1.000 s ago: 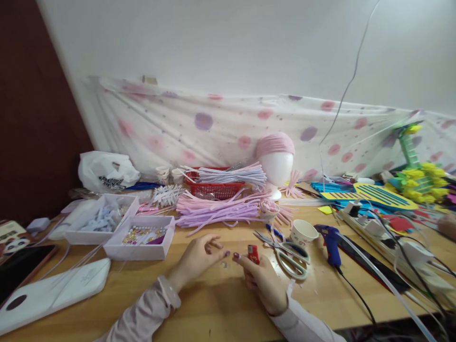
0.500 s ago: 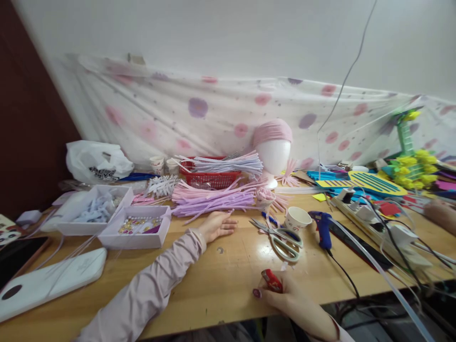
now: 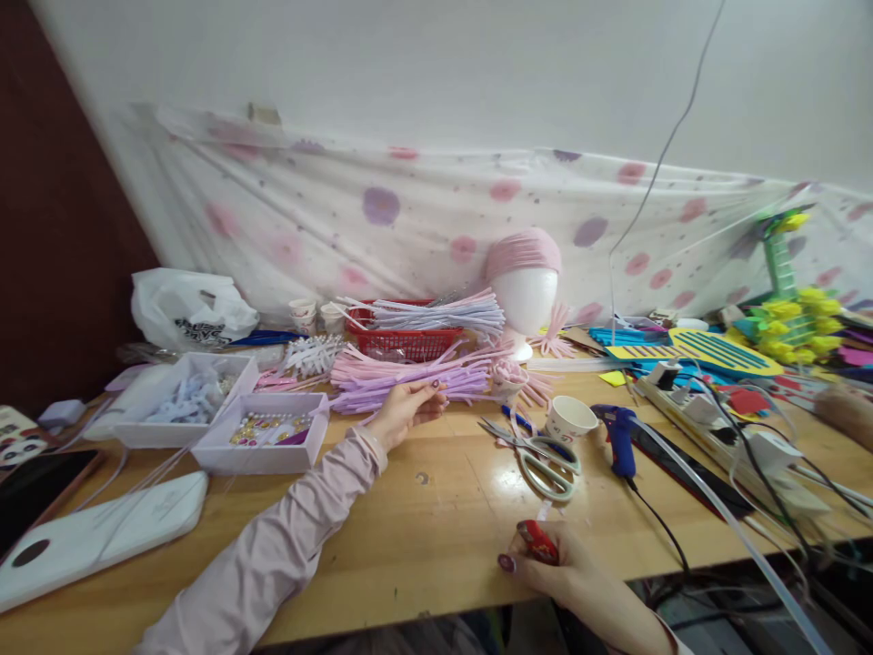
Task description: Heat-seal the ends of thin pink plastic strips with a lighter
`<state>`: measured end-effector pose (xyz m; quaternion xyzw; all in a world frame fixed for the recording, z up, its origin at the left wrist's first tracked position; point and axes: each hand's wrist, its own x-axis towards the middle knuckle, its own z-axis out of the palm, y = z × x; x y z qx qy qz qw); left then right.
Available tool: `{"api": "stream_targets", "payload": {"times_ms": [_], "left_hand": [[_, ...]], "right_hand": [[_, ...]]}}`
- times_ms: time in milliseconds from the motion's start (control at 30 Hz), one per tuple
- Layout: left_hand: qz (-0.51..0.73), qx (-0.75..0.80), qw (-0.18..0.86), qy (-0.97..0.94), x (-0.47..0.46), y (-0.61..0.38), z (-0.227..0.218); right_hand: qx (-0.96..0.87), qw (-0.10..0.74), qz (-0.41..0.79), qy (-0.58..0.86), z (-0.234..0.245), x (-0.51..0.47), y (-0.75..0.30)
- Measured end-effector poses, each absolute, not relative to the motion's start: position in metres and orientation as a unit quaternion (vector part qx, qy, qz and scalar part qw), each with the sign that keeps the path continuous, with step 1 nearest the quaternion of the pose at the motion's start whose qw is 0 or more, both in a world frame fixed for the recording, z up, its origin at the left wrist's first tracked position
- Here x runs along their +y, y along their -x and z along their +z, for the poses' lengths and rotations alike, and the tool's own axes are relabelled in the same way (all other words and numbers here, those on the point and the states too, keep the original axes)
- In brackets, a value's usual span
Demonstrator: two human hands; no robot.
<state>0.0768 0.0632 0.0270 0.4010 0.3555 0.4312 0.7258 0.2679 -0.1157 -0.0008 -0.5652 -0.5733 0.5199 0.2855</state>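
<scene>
My left hand [image 3: 407, 411] is raised over the table, in front of a bundle of pink and purple pipe cleaners [image 3: 409, 375]. Its fingers are loosely bent with gaps between them, and nothing shows in them. Near the table's front edge, my right hand [image 3: 563, 566] is wrapped round a small red object that looks like a lighter [image 3: 538, 542], partly hidden by the fingers. Beyond that hand lie scissors [image 3: 538, 455] with pale handles. A paper cup [image 3: 571, 418] and a blue glue gun [image 3: 619, 440] are beside them.
White boxes of beads [image 3: 263, 455] and pale pieces [image 3: 187, 428] stand at left, near a white phone-shaped object [image 3: 102, 541]. Behind are a red basket [image 3: 406, 344] and a foam head [image 3: 524, 298]. A power strip [image 3: 716, 441] with cables and another person's hand [image 3: 846, 414] are at right.
My left hand has lifted off the tabletop and moved up toward the pipe cleaners, its fingers more bent. My right hand has shifted slightly right with the red lighter.
</scene>
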Motion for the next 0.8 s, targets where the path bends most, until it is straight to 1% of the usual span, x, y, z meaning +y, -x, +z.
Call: {"api": "stream_targets", "payload": {"times_ms": [133,300,400,500,633,700,800], "left_hand": [[0.47,0.345,0.713,-0.39,0.061,-0.066,0.033],[0.514,0.324,0.709,-0.359,0.06,-0.055,0.036],[0.542,0.308,0.703,-0.341,0.06,-0.049,0.04],[0.578,0.295,0.687,-0.327,0.06,-0.041,0.046],[0.622,0.265,0.657,-0.335,0.059,-0.023,0.053],[0.624,0.259,0.647,-0.353,0.058,-0.011,0.054],[0.6,0.276,0.638,-0.396,0.056,0.007,0.051]], "right_hand": [[-0.581,0.3,0.495,0.572,0.001,-0.113,-0.271],[-0.569,0.374,0.457,0.572,-0.001,-0.107,-0.279],[-0.539,0.404,0.433,0.599,0.003,-0.101,-0.281],[-0.498,0.42,0.438,0.62,0.012,-0.09,-0.28],[-0.485,0.465,0.448,0.59,0.031,-0.063,-0.271],[-0.482,0.481,0.45,0.578,0.042,-0.045,-0.265],[-0.506,0.478,0.457,0.554,0.057,-0.018,-0.257]]}}
